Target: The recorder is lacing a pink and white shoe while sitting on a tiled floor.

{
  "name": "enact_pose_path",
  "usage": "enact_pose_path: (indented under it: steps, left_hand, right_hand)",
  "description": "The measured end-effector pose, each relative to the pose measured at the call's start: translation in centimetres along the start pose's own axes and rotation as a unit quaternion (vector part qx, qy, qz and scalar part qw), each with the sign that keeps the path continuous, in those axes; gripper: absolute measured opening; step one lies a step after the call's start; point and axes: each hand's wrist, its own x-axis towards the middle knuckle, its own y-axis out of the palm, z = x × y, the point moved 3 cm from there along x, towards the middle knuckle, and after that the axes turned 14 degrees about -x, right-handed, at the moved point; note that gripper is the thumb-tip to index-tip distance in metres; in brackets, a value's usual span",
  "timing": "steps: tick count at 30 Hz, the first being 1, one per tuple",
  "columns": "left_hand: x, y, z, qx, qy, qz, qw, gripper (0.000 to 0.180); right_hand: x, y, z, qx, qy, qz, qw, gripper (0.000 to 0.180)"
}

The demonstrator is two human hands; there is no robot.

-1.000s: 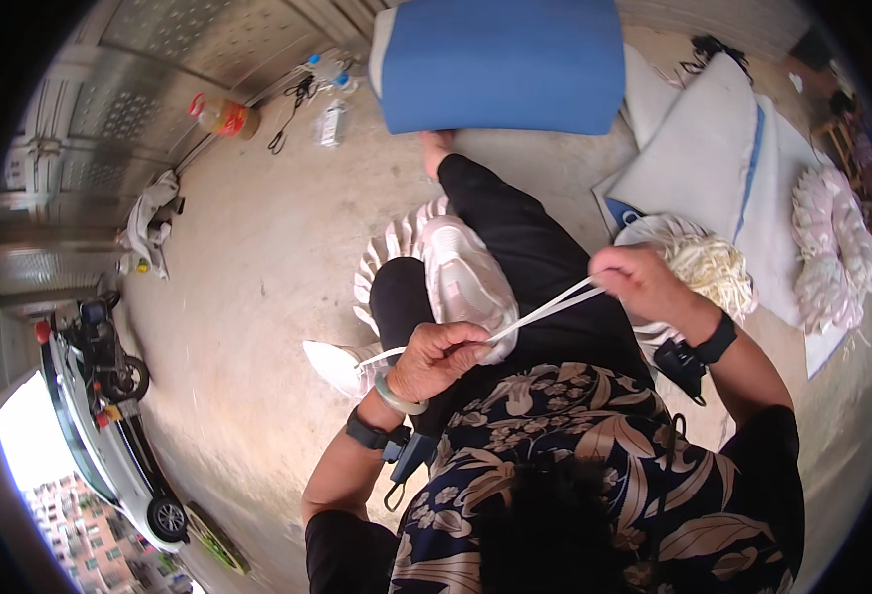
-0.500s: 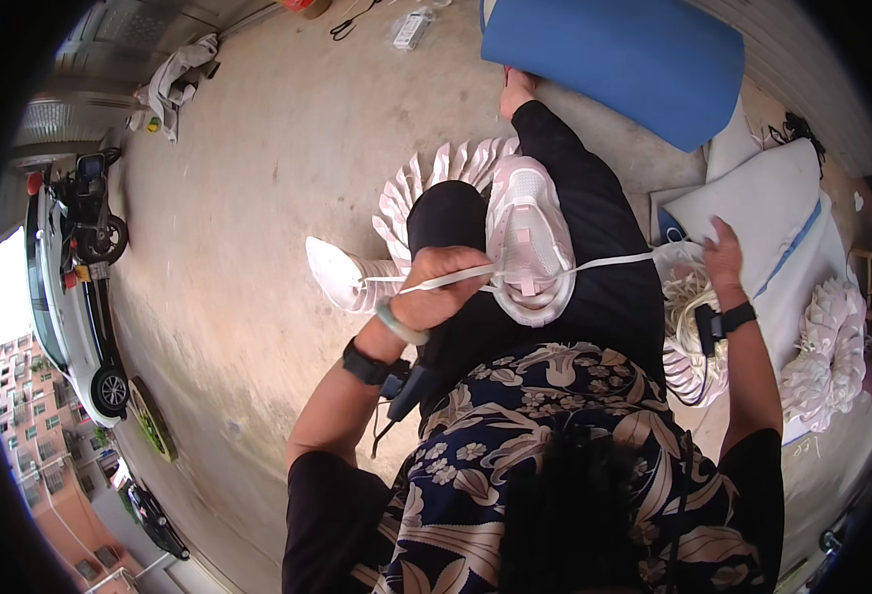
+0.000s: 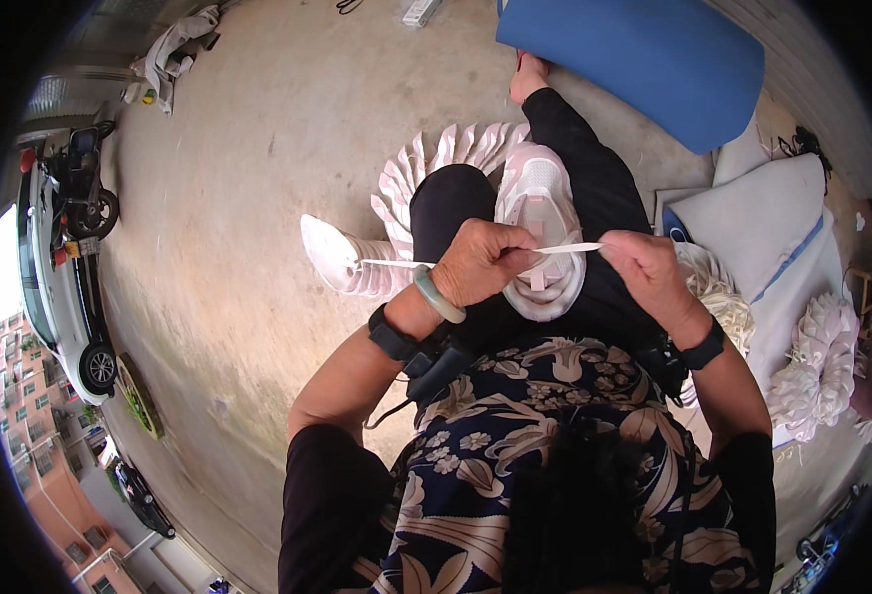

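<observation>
A white and pale pink sneaker rests on my lap between my thighs, its toe pointing away from me. Over its opening, my left hand pinches a flat white shoelace. My right hand grips the same lace on the other side, so a short stretch runs taut between them. Another length of lace runs left from my left wrist to a white shoe piece at the end of a curved row of pink and white shoe uppers on the floor.
A bundle of cream laces lies by my right forearm. Beyond it are more pink-white uppers and grey-white sheets. A blue roll stands ahead near my foot. At far left are a motorbike and a white car.
My right hand has come in from the far right to the sneaker and now grips the lace close to my left hand. My left hand has shifted slightly right.
</observation>
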Motion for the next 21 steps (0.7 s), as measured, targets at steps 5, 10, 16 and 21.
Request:
enact_pose_path:
  steps: [5,10,16,21]
  left_hand:
    - [-0.9,-1.3,1.8,-0.007,-0.031,0.011,0.999,0.008]
    - [-1.0,-1.4,1.8,0.010,-0.044,0.023,0.999,0.006]
    - [-0.8,-1.3,1.6,0.044,-0.034,0.017,0.998,0.007]
    - [-0.9,-1.3,2.0,0.040,-0.020,-0.001,0.999,0.008]
  right_hand:
    - [-2.2,-2.5,-6.4,0.011,0.147,-0.072,0.986,0.016]
    - [-3.5,-2.7,-11.1,0.024,0.262,-0.079,0.962,0.019]
    - [-5.6,-2.1,-18.3,-0.061,0.387,-0.107,0.914,0.016]
    - [-7.2,-2.7,-21.4,-0.155,0.417,-0.051,0.894,0.015]
